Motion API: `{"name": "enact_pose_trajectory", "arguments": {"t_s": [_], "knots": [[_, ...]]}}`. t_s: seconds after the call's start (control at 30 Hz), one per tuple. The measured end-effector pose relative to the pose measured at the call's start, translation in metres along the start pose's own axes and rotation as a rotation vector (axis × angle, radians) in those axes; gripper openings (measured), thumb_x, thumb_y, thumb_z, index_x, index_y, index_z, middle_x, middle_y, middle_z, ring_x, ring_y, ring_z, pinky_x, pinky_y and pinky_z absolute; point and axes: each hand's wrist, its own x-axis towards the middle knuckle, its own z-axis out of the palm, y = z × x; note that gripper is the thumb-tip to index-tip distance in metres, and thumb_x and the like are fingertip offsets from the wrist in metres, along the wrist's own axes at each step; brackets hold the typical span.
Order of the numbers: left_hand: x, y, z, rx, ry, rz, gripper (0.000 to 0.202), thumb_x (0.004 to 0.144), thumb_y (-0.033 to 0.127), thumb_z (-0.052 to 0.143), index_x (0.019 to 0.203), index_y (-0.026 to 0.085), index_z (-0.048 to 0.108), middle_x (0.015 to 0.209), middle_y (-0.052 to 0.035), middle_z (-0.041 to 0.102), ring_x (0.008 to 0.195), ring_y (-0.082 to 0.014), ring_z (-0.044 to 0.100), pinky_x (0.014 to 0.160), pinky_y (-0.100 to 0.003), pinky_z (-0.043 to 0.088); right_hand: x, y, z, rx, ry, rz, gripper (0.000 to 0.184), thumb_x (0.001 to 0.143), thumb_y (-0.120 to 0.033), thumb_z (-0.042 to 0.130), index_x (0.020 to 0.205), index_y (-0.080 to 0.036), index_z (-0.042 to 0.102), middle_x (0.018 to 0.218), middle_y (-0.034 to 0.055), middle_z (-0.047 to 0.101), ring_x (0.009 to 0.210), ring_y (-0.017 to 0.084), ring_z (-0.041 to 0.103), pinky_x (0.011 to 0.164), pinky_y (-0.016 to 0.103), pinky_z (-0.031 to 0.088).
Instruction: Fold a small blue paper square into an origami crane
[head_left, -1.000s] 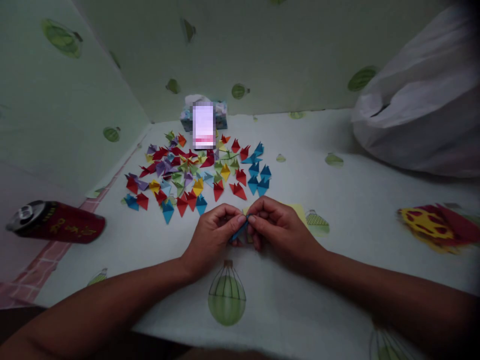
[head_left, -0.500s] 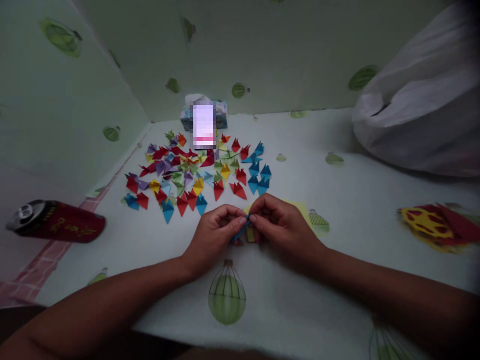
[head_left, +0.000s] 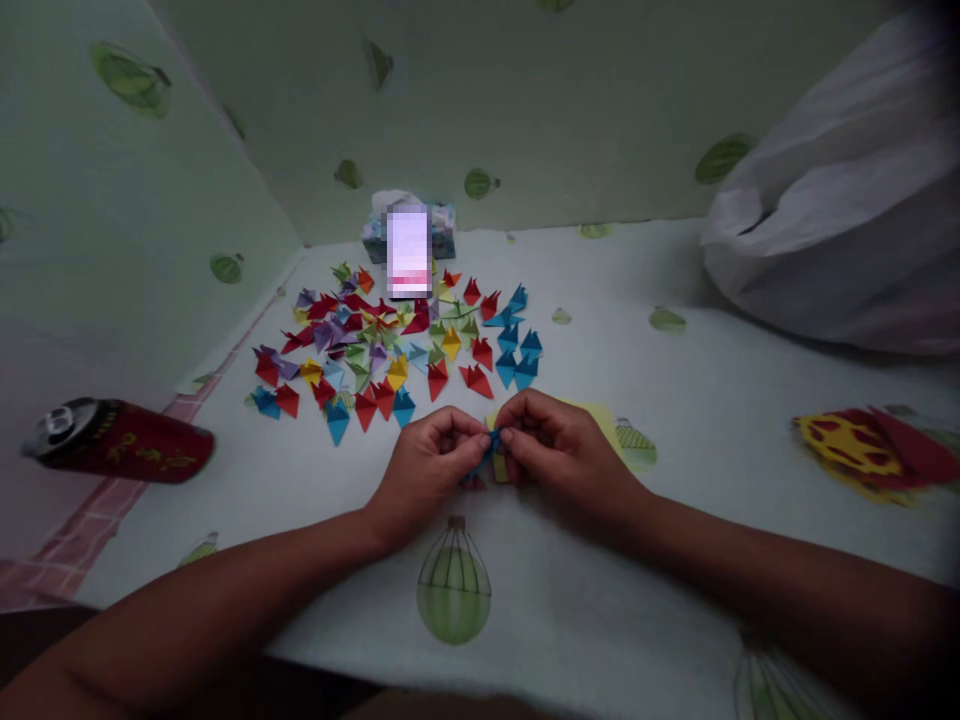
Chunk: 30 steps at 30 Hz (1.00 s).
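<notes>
Between my fingertips is a small folded piece of blue paper [head_left: 493, 440], mostly covered by the fingers. My left hand [head_left: 439, 455] pinches its left side, thumb against forefinger. From the other side my right hand [head_left: 559, 440] pinches it too, and the two hands almost touch. Beneath and behind the right hand lies yellow paper [head_left: 604, 422], partly hidden. Beyond the hands spreads a loose pile of small folded paper cranes [head_left: 386, 345] in red, blue, purple, green and yellow; a group of blue cranes [head_left: 517, 355] forms its right edge.
A lit phone [head_left: 409, 250] leans on a tissue box [head_left: 446, 230] at the back. On the left a red can [head_left: 127, 440] lies on its side. At the right are a red and yellow patterned item [head_left: 855, 445] and a big white plastic bag [head_left: 832, 230].
My fingers have shifted slightly on the blue paper, which shows less of its long edge below the left thumb. The things around stay in place; the view moved a little.
</notes>
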Motion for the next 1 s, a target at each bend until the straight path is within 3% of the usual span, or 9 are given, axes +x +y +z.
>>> {"name": "enact_pose_trajectory", "arguments": {"t_s": [0.2,0.5,0.7,1.0], "knots": [[-0.0019,-0.0008,0.0008,0.038,0.031,0.054,0.017,0.078,0.030,0.072,0.076,0.015,0.062,0.058,0.0042,0.057,0.051,-0.0084,0.053,0.050,-0.020,0.042,0.0005,-0.0013,-0.0002,0.010,-0.018,0.010,0.013,0.086,-0.030,0.059,0.080,-0.019,0.056,0.060,-0.0031,0.055,0.053,0.012,0.053,0.053,0.026,0.042],[-0.0017,-0.0014,0.0001,0.065,0.043,0.082,0.016,0.077,0.030,0.072,0.076,0.016,0.064,0.057,0.0045,0.056,0.052,-0.0094,0.055,0.051,-0.021,0.045,-0.0016,0.0010,-0.0018,-0.142,0.024,-0.057,0.012,0.089,-0.022,0.055,0.077,-0.019,0.058,0.058,-0.0028,0.056,0.053,0.012,0.052,0.054,0.025,0.041],[0.0006,0.0027,-0.0018,-0.055,0.066,0.010,0.022,0.076,0.033,0.074,0.077,0.015,0.061,0.066,0.0022,0.061,0.054,-0.0096,0.057,0.052,-0.023,0.050,0.0004,0.0020,-0.0008,0.088,0.030,0.012,0.013,0.093,-0.031,0.053,0.090,-0.019,0.056,0.072,-0.0014,0.060,0.051,0.010,0.056,0.050,0.024,0.044],[-0.0007,0.0016,-0.0020,-0.098,0.046,0.011,0.023,0.077,0.033,0.075,0.079,0.015,0.062,0.069,0.0008,0.065,0.058,-0.0099,0.058,0.056,-0.023,0.052,0.0016,0.0037,0.0018,0.200,-0.058,0.074,0.010,0.089,-0.027,0.059,0.086,-0.019,0.055,0.053,-0.0051,0.059,0.045,0.009,0.054,0.047,0.022,0.041]]}}
